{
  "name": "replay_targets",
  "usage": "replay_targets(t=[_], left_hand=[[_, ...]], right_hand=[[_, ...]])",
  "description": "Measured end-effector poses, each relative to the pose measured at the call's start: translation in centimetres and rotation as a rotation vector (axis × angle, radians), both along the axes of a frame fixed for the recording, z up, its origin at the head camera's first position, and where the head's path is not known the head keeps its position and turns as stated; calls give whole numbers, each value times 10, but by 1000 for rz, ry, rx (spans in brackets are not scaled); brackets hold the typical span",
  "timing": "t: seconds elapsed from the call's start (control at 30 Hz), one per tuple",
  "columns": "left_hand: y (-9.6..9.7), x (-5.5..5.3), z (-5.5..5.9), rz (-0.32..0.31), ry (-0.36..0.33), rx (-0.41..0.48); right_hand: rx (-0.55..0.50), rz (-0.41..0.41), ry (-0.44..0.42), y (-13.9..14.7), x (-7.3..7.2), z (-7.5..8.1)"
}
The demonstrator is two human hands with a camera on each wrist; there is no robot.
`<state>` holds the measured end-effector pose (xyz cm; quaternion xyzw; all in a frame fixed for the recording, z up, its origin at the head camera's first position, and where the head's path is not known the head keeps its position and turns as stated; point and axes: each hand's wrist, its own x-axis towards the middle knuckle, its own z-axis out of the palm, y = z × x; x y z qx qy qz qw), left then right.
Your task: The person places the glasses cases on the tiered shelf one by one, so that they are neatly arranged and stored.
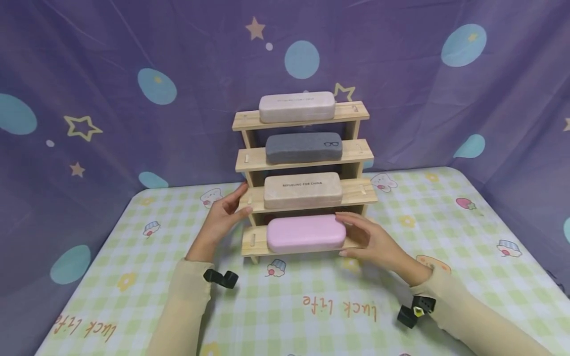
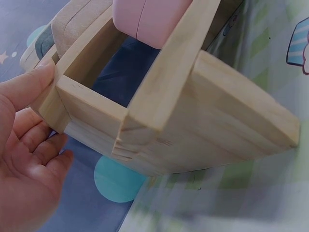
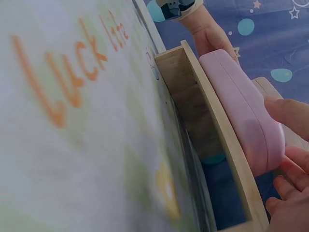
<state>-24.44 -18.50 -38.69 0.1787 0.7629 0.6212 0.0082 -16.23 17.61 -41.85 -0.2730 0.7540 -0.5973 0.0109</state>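
On the lowest board of a four-tier wooden rack (image 1: 359,194) lies a pink glasses case (image 1: 306,233). My right hand (image 1: 374,242) holds the case's right end, its thumb and fingers curved around it; the right wrist view also shows this hand (image 3: 292,179) at the end of the pink case (image 3: 246,111). At the rack's left side, my left hand (image 1: 221,220) grips the end of the second-lowest board. In the left wrist view, the left thumb (image 2: 36,82) presses that board's end (image 2: 58,104) with the other fingers curled beneath.
Above the pink case sit a beige case (image 1: 303,192) with lettering, a grey case (image 1: 304,148) with a glasses print, and a pale case (image 1: 297,108) on top. A checked tablecloth (image 1: 151,277) covers the table; a purple patterned curtain (image 1: 200,64) hangs behind the rack.
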Motion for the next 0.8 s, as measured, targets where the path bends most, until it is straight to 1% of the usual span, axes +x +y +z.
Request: replay_targets(t=[0.1, 0.2, 0.27, 0.37, 0.47, 0.57, 0.67, 0.7, 0.8], left_hand=[[1, -1, 1, -2, 7, -17], [0, -4, 1, 0, 22, -36], [-1, -7, 0, 1, 31, -44], [-2, -9, 0, 6, 39, -51], [-3, -11, 0, 32, 38, -70], [-3, -11, 0, 59, 33, -92], [-5, -10, 2, 76, 39, -111], [-7, -10, 2, 83, 43, -115], [-15, -8, 2, 108, 62, -140]], right_hand=[[23, -26, 3, 9, 7, -2], [87, -70, 40, 16, 12, -4], [112, -73, 59, 21, 14, -5], [143, -72, 73, 27, 15, -6], [148, -64, 71, 35, 14, -5], [169, -84, 71, 44, 13, -2], [216, -132, 100, 53, 14, 2], [243, -152, 127, 57, 14, 3], [345, -246, 226, 70, 13, 5]])
